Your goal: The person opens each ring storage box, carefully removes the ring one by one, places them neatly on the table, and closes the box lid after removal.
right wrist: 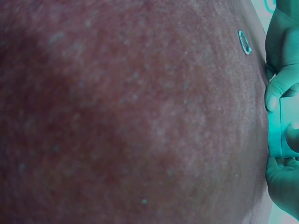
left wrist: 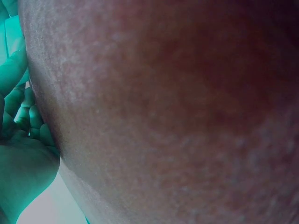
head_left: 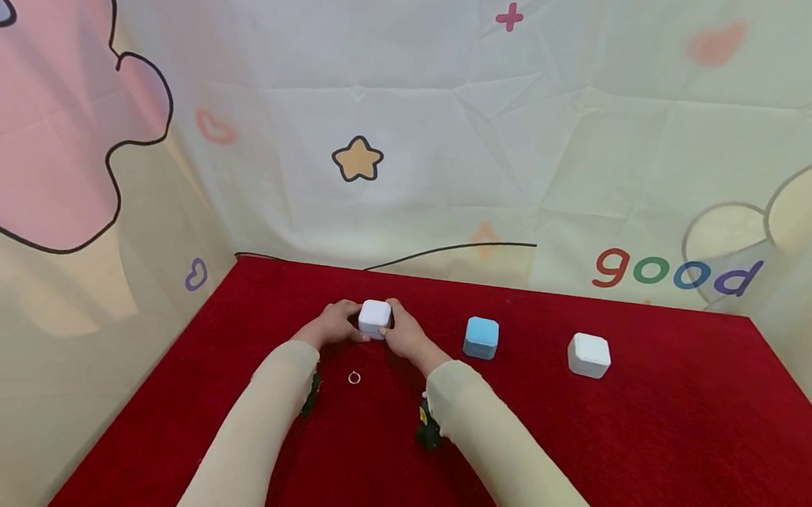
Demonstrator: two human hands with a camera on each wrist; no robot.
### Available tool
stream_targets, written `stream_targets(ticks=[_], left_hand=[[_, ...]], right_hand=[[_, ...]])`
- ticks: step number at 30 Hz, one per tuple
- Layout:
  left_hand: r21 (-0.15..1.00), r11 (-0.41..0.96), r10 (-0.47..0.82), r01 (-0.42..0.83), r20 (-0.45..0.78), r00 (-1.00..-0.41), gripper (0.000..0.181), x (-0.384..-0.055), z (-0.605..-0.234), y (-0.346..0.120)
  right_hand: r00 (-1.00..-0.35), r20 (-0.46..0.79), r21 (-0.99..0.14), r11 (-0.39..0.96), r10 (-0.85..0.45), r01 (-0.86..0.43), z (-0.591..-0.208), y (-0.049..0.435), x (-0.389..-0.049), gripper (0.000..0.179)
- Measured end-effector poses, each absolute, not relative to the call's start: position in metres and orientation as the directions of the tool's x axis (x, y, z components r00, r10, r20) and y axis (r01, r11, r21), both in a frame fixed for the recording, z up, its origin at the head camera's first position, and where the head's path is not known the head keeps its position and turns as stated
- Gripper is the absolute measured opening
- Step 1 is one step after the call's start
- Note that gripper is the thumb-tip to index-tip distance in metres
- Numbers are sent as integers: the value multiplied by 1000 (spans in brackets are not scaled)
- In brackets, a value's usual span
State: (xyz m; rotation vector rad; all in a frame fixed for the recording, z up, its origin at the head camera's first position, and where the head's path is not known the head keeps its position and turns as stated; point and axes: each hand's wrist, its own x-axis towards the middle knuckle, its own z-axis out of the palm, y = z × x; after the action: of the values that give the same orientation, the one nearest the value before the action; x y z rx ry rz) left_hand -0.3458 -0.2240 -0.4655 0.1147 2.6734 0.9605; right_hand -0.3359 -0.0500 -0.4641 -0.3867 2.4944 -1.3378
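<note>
Toward the back left of the red cloth, a small white box [head_left: 375, 319] with rounded edges sits between both hands. My left hand [head_left: 336, 324] grips its left side and my right hand [head_left: 408, 335] its right side. At the right edge of the right wrist view, fingers and thumbs press against the box [right wrist: 275, 133], which looks green-tinted there. A thin ring-shaped item [head_left: 355, 378] lies on the cloth, nearer than the box and between the forearms. In the left wrist view, a hand [left wrist: 28, 163] is partly visible at the left edge.
A light blue box [head_left: 481, 338] stands right of my right hand, and another white box [head_left: 590, 355] farther right. The red cloth [head_left: 684, 450] covers the table. Behind it hangs a printed curtain [head_left: 410, 198].
</note>
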Motion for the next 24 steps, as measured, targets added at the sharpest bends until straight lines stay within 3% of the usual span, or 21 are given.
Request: stream_targets(ticks=[24], left_hand=[[637, 771, 181, -11, -236, -955, 69, -343, -462, -223]], right_hand=[[-926, -123, -797, 592, -356, -122, -462, -46, -335, 62]])
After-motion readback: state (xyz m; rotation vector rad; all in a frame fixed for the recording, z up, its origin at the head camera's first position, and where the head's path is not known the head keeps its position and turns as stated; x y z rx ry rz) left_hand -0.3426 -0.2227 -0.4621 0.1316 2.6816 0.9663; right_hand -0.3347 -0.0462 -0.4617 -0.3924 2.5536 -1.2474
